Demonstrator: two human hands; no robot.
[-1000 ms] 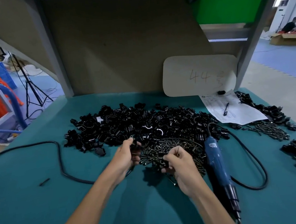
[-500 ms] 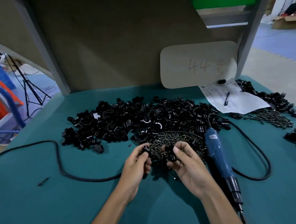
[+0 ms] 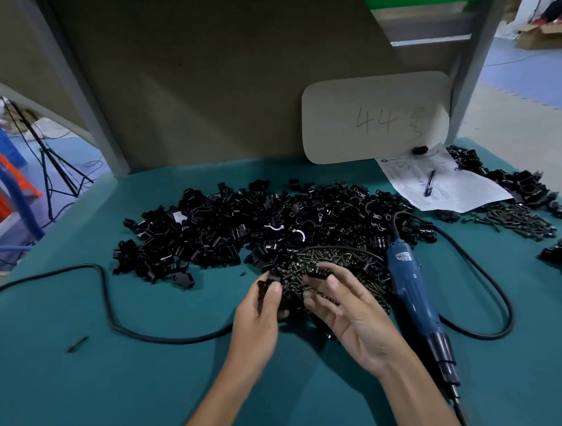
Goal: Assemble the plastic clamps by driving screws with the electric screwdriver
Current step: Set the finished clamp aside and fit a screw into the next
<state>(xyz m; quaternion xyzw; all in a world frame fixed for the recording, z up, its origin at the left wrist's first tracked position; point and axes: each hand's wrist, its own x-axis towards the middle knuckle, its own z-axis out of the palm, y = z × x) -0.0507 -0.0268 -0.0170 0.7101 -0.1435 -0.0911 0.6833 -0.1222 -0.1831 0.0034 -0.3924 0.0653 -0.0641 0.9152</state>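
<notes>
While over the screw pile (image 3: 332,259), left hand (image 3: 255,321) around a clamp (image 3: 268,280), right hand (image 3: 354,315): grip unclear.

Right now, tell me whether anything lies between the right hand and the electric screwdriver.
Nothing visible blocks it: the electric screwdriver lies just right of the right hand, with only the edge of the screw pile between them.

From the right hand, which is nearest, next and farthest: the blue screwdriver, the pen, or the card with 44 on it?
1. Blue screwdriver: nearest, lying just right of the right hand.
2. Pen: farther back and to the right, lying on the paper.
3. Card with 44: farthest, standing at the very back.
</notes>
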